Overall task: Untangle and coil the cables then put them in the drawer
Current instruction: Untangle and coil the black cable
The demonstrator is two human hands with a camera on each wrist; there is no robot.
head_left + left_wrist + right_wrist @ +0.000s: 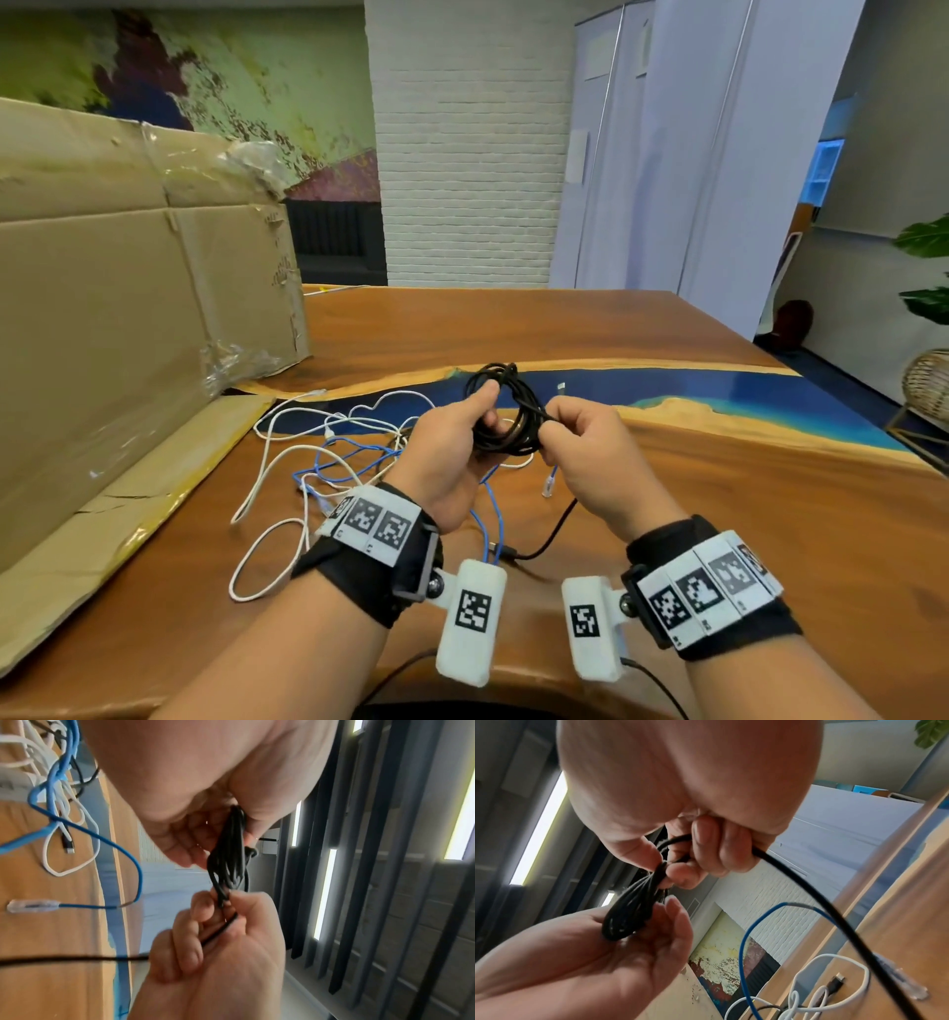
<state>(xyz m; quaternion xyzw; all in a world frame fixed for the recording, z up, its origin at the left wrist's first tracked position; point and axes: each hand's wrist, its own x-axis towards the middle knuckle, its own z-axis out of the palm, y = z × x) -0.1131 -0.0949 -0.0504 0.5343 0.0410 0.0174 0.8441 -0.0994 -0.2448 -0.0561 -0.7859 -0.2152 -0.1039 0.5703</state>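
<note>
Coiling is under way at the centre of the frame: a black cable (506, 411) is held as a bundle of loops just above the tabletop (719, 488). The bundle is gripped by the left hand (452, 452), thumb over the loops, while the loose strand is pinched by the right hand (590, 452), fingers curled. From that grip the free tail runs down toward the lower frame edge, so the next wrap is likely fed from the right. White cables (277, 514) and a blue cable (349, 462) lie tangled at lower left.
</note>
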